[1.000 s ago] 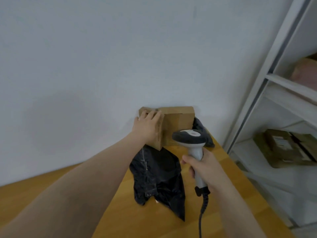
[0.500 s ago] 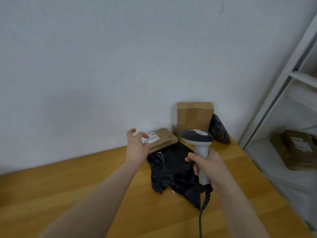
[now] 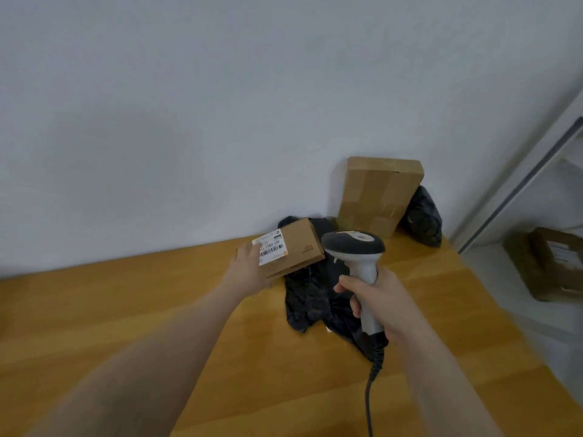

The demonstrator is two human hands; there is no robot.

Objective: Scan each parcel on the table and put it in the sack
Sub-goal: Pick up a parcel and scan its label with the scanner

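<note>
My left hand (image 3: 250, 269) holds a small cardboard parcel (image 3: 298, 247) by its near-left end, lifted over the table with its white barcode label facing up. My right hand (image 3: 375, 301) grips the handle of a grey-and-white barcode scanner (image 3: 355, 247), whose head sits just right of the parcel. A black plastic parcel (image 3: 312, 301) lies crumpled on the wooden table (image 3: 157, 310) beneath both. A taller cardboard parcel (image 3: 378, 193) leans upright against the wall, with another black plastic parcel (image 3: 424, 217) at its right. No sack shows.
The white wall runs along the table's far edge. A white metal shelf frame (image 3: 517, 187) stands to the right, with a brown box (image 3: 549, 263) on a lower shelf. The scanner's cable (image 3: 370, 389) hangs down toward the front.
My left hand took the small parcel from beside the tall box and tipped it flat, label up, then drew it left and nearer. The scanner stayed close to it.
</note>
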